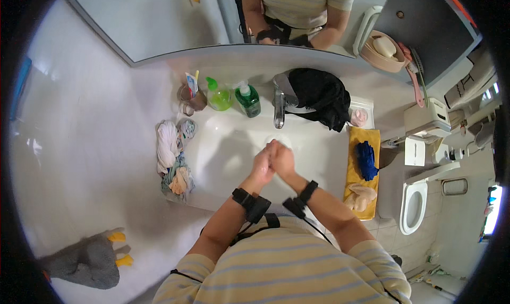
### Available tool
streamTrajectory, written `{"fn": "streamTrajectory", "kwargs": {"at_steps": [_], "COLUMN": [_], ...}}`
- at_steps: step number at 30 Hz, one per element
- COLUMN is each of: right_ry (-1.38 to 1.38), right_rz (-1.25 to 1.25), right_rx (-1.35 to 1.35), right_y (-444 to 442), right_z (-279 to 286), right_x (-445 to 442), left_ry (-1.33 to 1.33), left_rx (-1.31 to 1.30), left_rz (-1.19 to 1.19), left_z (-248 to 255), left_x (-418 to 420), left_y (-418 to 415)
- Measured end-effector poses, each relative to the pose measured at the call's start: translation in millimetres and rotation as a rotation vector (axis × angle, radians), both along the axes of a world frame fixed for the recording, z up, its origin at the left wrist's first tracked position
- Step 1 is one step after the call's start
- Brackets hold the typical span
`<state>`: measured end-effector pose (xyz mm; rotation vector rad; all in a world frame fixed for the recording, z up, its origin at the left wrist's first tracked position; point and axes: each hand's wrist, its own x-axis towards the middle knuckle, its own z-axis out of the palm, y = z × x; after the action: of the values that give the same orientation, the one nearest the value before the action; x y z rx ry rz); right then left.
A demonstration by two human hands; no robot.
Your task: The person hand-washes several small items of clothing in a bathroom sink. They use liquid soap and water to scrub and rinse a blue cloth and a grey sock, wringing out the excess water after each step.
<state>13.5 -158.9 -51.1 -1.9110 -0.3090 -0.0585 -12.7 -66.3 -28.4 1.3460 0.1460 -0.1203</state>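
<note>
Below the chrome faucet (279,110), my left hand (263,164) and my right hand (283,159) are pressed together over the white sink basin (318,160). Their fingers overlap and curl, so what lies between the palms is hidden. I cannot see water running from the spout. A black strap with a small device sits on each wrist. Behind the basin stand a green soap pump bottle (248,100) and a lighter green pump bottle (219,96). Beside them a brown cup (194,99) holds a toothpaste tube (192,84).
Black cloth (318,96) lies bunched right of the faucet. Crumpled cloths (168,144) rest on the left rim. On the right, a yellow towel (355,138) carries a blue cloth bundle (366,160) and a beige one (361,198). A mirror (159,25) and a toilet (414,208) are nearby.
</note>
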Motion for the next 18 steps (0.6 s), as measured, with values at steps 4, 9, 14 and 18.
{"fn": "streamTrajectory", "kwargs": {"at_steps": [4, 9, 14, 18], "right_ry": [-0.354, 0.051, -0.436, -0.406], "right_rz": [0.095, 0.184, 0.184, 0.258], "right_rx": [-0.083, -0.122, -0.315, -0.584], "right_y": [7, 0, 2, -33], "right_z": [-5, -39, -8, 56], "right_x": [4, 27, 8, 5], "left_ry": [-0.144, -0.027, 0.010, -0.008], "left_rx": [-0.064, -0.494, -0.874, -0.026], "left_rz": [-0.079, -0.154, -0.091, -0.011], "left_z": [-16, 13, 2, 10], "left_x": [-10, 2, -3, -5], "left_y": [14, 14, 16, 29]}}
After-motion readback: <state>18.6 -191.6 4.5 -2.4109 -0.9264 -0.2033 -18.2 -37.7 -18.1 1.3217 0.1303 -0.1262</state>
